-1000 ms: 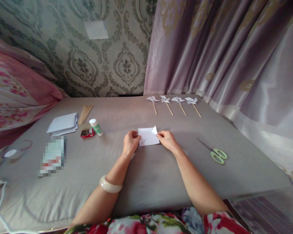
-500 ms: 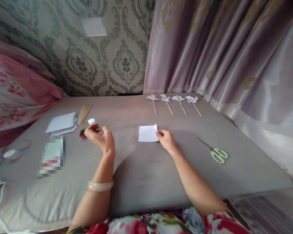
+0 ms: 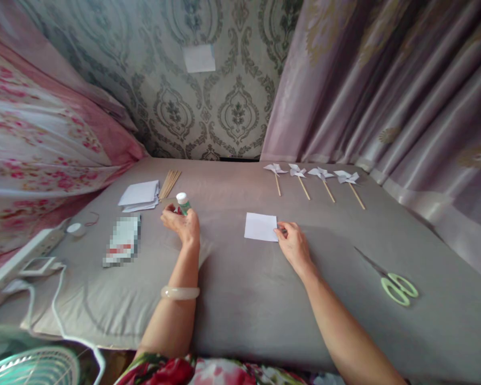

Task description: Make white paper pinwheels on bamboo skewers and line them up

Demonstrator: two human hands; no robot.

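Note:
A square of white paper (image 3: 261, 227) lies flat on the grey cloth. My right hand (image 3: 294, 240) pinches its right edge between thumb and fingers. Off to the left, my left hand (image 3: 182, 224) has curled fingers, right in front of a small green bottle (image 3: 185, 205) with a white cap. Between these fingers shows a bit of something red, mostly covered by the hand, so its kind is unclear. Behind that hand lie a bundle of thin wooden sticks (image 3: 170, 185) and a stack of white paper (image 3: 139, 195).
Several paper pinwheels (image 3: 322, 174) on sticks lie in a row at the back right. Scissors with green handles (image 3: 400, 289) rest at the right. On the left are a blurred packet (image 3: 123, 240), a white round lid (image 3: 76, 229), a power strip (image 3: 24, 262) and a fan (image 3: 32, 366).
The view has swung left, bringing the fan and power strip into sight. My left hand has shifted over the dark red item beside the bottle. My right hand still holds the paper's edge.

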